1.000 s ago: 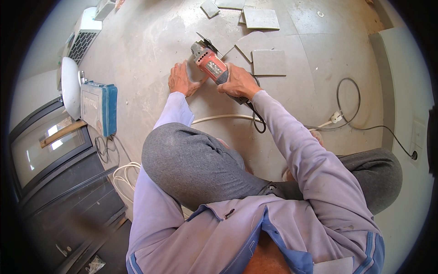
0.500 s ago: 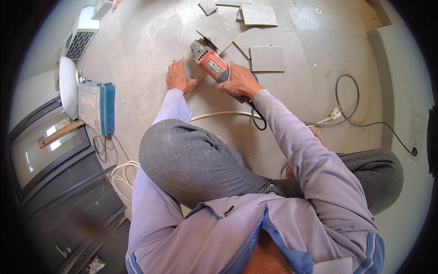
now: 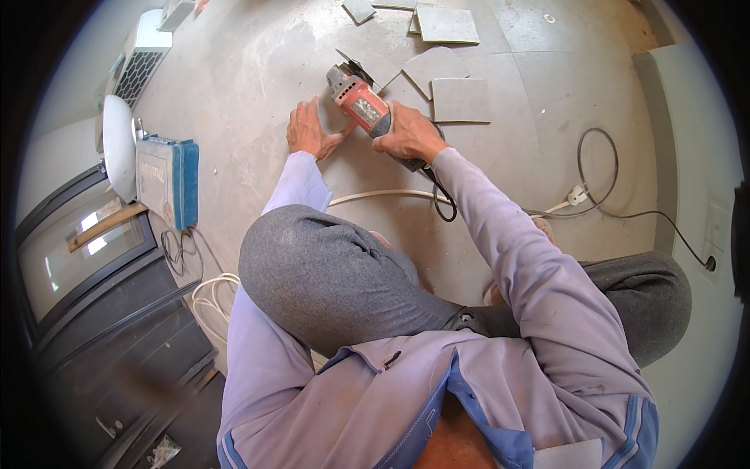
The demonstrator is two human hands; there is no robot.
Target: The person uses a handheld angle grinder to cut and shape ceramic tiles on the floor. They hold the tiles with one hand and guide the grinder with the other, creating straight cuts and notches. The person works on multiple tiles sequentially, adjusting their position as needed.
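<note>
My right hand (image 3: 414,134) is wrapped round the rear body of a red and grey angle grinder (image 3: 364,108). Its dark disc (image 3: 357,69) is at the far end, above the floor. Beside the grinder's near left side is my left hand (image 3: 311,131), fingers stretched away from me and thumb spread toward the tool's body. Whether that thumb touches the grinder I cannot tell. A darker grey patch shows between thumb and fingers; shadow or a tile piece, I cannot make out. A dark cord (image 3: 444,195) hangs from the grinder's rear.
Grey square tiles (image 3: 461,100) and cut pieces lie beyond the grinder on the dusty floor (image 3: 250,86). A white cable (image 3: 383,193) crosses near my knees and meets a white plug (image 3: 576,195) at right. A blue-grey tool case (image 3: 184,186) stands at left.
The whole view has shifted very slightly. My hands and the grinder keep nearly the same place and pose.
</note>
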